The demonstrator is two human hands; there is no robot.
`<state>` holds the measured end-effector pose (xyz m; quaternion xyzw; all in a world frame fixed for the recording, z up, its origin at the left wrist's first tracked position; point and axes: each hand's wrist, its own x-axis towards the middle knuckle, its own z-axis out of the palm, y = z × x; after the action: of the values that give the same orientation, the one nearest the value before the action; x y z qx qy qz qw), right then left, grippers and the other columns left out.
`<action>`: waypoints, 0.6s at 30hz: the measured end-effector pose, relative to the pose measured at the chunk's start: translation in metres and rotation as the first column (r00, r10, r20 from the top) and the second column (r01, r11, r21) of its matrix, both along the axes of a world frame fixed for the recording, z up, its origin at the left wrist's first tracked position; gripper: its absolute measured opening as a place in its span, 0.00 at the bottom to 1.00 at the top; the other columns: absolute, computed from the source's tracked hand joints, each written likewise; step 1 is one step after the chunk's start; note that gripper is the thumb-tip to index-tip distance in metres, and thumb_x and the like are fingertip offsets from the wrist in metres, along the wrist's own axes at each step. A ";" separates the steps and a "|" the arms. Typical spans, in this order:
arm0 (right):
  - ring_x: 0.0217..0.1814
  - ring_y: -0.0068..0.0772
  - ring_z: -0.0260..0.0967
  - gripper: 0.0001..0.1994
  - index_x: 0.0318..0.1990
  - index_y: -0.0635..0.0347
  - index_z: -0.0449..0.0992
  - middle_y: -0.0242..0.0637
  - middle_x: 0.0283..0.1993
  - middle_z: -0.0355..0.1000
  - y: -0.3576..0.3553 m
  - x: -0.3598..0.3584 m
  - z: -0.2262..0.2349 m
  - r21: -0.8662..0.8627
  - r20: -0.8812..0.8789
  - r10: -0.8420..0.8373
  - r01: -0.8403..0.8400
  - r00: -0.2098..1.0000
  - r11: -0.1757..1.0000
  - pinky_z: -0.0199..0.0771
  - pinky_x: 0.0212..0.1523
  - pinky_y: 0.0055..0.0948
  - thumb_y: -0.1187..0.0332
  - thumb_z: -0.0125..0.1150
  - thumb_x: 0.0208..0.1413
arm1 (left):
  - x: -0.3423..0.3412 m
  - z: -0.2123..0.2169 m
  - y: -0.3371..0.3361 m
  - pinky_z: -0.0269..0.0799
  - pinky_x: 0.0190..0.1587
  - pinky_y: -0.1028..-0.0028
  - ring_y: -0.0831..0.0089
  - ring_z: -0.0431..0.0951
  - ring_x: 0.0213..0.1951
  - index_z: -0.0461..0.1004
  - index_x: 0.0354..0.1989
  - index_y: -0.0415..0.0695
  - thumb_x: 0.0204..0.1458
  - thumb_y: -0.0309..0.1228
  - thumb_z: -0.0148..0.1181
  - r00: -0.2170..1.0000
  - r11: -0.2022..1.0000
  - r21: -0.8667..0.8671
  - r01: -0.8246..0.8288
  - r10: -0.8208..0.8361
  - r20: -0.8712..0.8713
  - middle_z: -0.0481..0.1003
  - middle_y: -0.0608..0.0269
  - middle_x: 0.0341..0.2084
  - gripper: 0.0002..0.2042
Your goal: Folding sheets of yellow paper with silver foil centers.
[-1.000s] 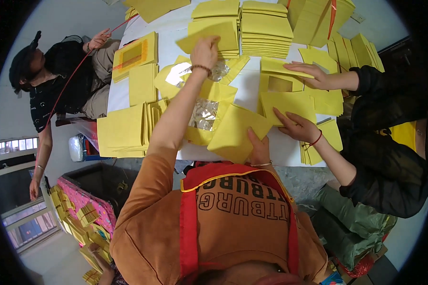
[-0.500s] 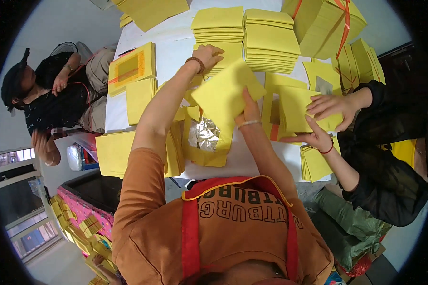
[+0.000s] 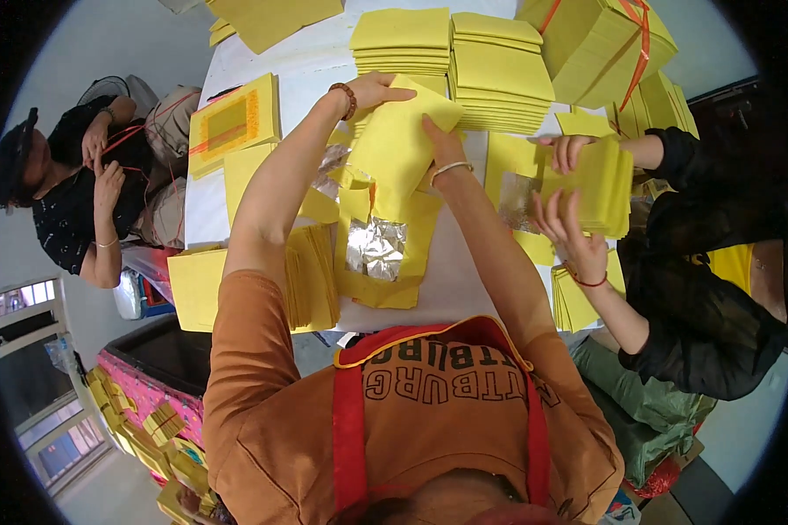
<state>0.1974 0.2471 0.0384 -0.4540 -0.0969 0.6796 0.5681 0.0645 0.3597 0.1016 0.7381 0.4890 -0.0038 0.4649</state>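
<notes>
A bundle of yellow paper sheets is held at a tilt over the table between my hands. My left hand grips its far left edge, fingers pointing right. On its right side my right hand is closed, thumb on top and the other fingers hidden beneath. Just nearer to me lies a yellow sheet with a silver foil square; part of another foil patch shows left of the bundle. Beyond my hands stand tall stacks of yellow paper and, to their right, more.
At right, a co-worker's hands hold a yellow paper bundle. Another person sits at left with red string. Yellow stacks line the table's near left edge; a big tied block stands far right. White covering shows near me.
My right hand and the bundle have moved away from me and slightly left, meeting my left hand, which now grips it. The co-worker at right has lifted a bundle upright, uncovering a foil square.
</notes>
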 end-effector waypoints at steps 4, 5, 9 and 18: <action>0.47 0.34 0.63 0.22 0.51 0.55 0.59 0.35 0.47 0.64 0.006 0.002 -0.001 0.069 -0.039 0.037 -0.034 0.999 0.997 0.66 0.44 0.36 0.58 0.52 0.50 | 0.002 -0.020 -0.004 0.52 0.18 0.77 0.80 0.55 0.16 0.61 0.14 0.45 0.37 0.48 0.62 0.944 0.975 -0.069 -0.211 0.222 0.245 0.59 0.71 0.12 0.21; 0.49 0.33 0.62 0.22 0.52 0.53 0.58 0.35 0.48 0.63 0.008 0.004 -0.004 0.073 -0.176 0.087 -0.075 0.980 0.994 0.65 0.46 0.38 0.55 0.49 0.52 | 0.000 -0.022 0.000 0.52 0.18 0.77 0.80 0.55 0.16 0.61 0.14 0.45 0.37 0.48 0.62 0.944 0.976 -0.064 -0.210 0.219 0.247 0.59 0.71 0.12 0.21; 0.53 0.36 0.58 0.29 0.56 0.55 0.52 0.38 0.53 0.59 0.008 0.011 -0.005 0.032 -0.133 0.090 -0.087 0.987 0.996 0.61 0.50 0.39 0.45 0.38 0.53 | -0.015 -0.020 0.005 0.71 0.34 0.77 0.74 0.74 0.29 0.69 0.37 0.35 0.42 0.36 0.59 0.812 0.923 -0.257 -0.285 0.375 0.447 0.73 0.58 0.29 0.17; 0.56 0.42 0.52 0.38 0.61 0.51 0.42 0.42 0.60 0.47 0.006 0.018 -0.007 0.031 -0.183 0.102 -0.098 0.978 0.995 0.53 0.51 0.52 0.35 0.22 0.48 | -0.026 -0.044 -0.006 0.68 0.17 0.76 0.69 0.69 0.17 0.65 0.25 0.37 0.44 0.21 0.53 0.154 0.483 -0.791 -0.376 0.874 0.461 0.69 0.56 0.22 0.04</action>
<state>0.2154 0.2528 0.0317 -0.3777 -0.0739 0.7451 0.5447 0.0389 0.3534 0.0572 0.1945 0.4475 0.4292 0.7601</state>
